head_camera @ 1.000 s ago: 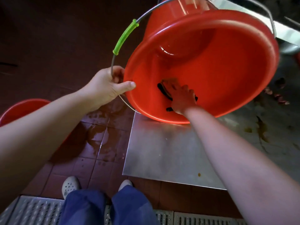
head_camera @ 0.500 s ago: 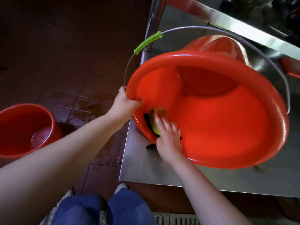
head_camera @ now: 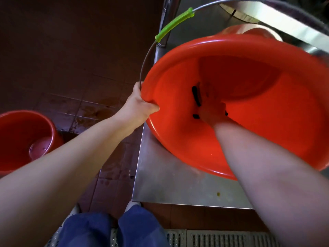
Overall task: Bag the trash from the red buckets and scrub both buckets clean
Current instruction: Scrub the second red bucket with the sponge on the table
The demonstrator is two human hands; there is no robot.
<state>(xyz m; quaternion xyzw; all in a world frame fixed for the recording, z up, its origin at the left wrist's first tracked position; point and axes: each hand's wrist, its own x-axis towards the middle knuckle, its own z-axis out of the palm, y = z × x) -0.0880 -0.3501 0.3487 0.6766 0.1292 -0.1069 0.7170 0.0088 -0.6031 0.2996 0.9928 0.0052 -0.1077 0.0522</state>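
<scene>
Step in hand: scrubbing the inside of the tilted bucket [head_camera: 258, 122]; I judge that the bagging part is over for this bucket, since no trash shows inside it.
Tilted bucket: it leans on the steel table [head_camera: 174, 180], its mouth turned toward the person, its lower rim touching the table top.
Left hand [head_camera: 140, 106]: clenched on the rim of the tilted bucket at its left side, the thumb on the outside and the fingers curled over the edge; it steadies the bucket.
Right hand [head_camera: 211, 111]: deep inside the tilted bucket, pressed against the wall near the bottom, grasping a scrub pad [head_camera: 196, 96] of which only dark edges show around the fingers. The picture is blurred there, so I cannot tell the exact grip.
Handle: the wire bail with its green grip [head_camera: 173, 24] stands up and away, above the left side of the tilted bucket, touching no hand.
Second bucket [head_camera: 26, 139]: on the tiled floor [head_camera: 71, 68], well apart to the left of the tilted bucket, upright, with some water at its bottom. It looks not yet scrubbed, but I cannot be sure.
Next move calls for: firm pressure of the pad along the wall and bottom, while the left hand turns the rim a little so that a new part of the wall comes under the pad.
Care: the wet rim may slip on the steel, so the left hand must hold tight.
</scene>
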